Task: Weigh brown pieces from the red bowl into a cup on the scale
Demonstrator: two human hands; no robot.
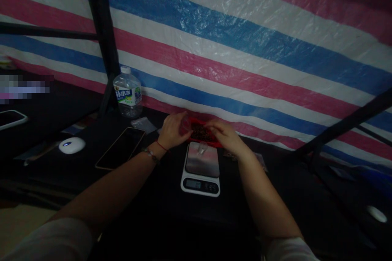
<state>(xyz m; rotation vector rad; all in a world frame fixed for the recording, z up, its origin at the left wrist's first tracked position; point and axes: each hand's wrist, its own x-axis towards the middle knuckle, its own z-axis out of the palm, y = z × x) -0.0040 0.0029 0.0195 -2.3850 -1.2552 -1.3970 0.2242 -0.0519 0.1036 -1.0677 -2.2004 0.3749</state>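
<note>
A red bag [211, 142] lies spread behind the scale, with small dark dried bits [199, 132] in its middle. At its left side my left hand [174, 129] is curled, and a see-through plastic piece [185, 124] shows between thumb and fingers; its exact kind is unclear. My right hand [226, 136] reaches over the bag's right side, fingertips drawn together above the bits. What those fingertips hold, if anything, is too dim to make out. Between my forearms sits a white digital kitchen scale [200, 185], a small clear plastic item [201, 149] lying on its plate.
A phone [121, 149] lies left of the scale, near a large clear bottle [128, 94] and a clear plastic bag [143, 124]. Farther left are a white rounded device [72, 145] and another phone [12, 119]. Striped sheeting [196, 57] hangs behind, beside a dark post [99, 20].
</note>
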